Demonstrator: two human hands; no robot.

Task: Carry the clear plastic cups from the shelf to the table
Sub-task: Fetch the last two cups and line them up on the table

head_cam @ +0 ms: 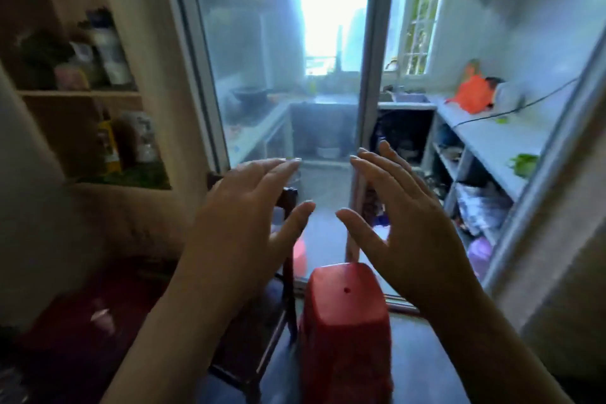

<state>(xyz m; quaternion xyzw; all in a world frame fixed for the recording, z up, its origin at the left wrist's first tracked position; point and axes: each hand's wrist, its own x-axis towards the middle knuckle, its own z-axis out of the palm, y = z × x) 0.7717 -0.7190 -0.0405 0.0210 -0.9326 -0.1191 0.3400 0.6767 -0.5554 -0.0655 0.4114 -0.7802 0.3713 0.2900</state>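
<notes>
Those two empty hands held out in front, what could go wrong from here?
Both the left hand and the right hand are open and hold nothing. The red stool stands right below them, with a dark wooden chair beside it, so a step forward might trip on either. The picture is blurred, and no clear cups can be made out.

Left hand (pixel 242 223) and right hand (pixel 403 226) hover spread and empty above a red stool (pixel 346 321), facing a glass door (pixel 278 59).

Sunlit window (pixel 331 6) beyond glass door (pixel 262 52), wooden shelves (pixel 78 93) left.
</notes>
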